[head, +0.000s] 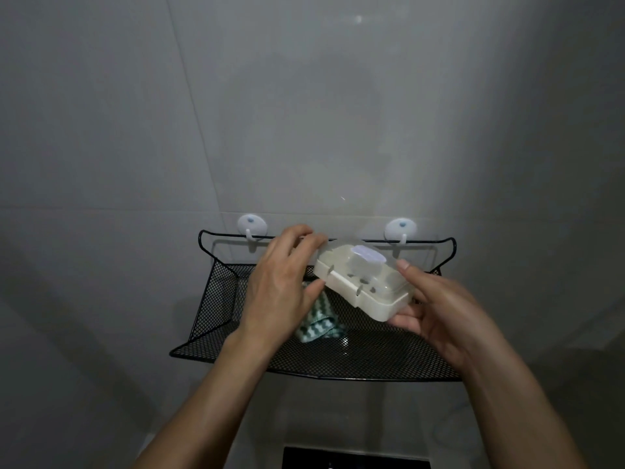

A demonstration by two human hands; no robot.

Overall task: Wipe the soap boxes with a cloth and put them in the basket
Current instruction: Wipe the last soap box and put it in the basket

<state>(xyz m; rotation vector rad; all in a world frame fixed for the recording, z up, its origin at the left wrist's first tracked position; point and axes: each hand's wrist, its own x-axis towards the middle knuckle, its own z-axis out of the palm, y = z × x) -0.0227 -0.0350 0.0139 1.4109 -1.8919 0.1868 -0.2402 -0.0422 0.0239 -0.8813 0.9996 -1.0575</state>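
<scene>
From the head camera, two bare arms reach up to a black wire basket (216, 319) that hangs on a grey tiled wall (135, 113). The basket hangs from two white round hooks (252, 225), one near each end of its top bar.

The right hand (443, 316) holds a cream soap box (363, 287) from below, with fingers curled under it and the thumb up beside its far end. The box is tilted and sits in the air above the basket, not resting on the mesh. It has a clear lid on top, and something pale can be seen through the lid.

The left hand (284, 282) is at the left end of the soap box. Its fingers are bent and touch the box edge and lid. A green and white cloth (321, 324) hangs down under this hand, over the basket floor. The hand seems to be gripping the cloth, but the palm hides the hold.

A dark shape (355, 460) shows at the bottom edge.
</scene>
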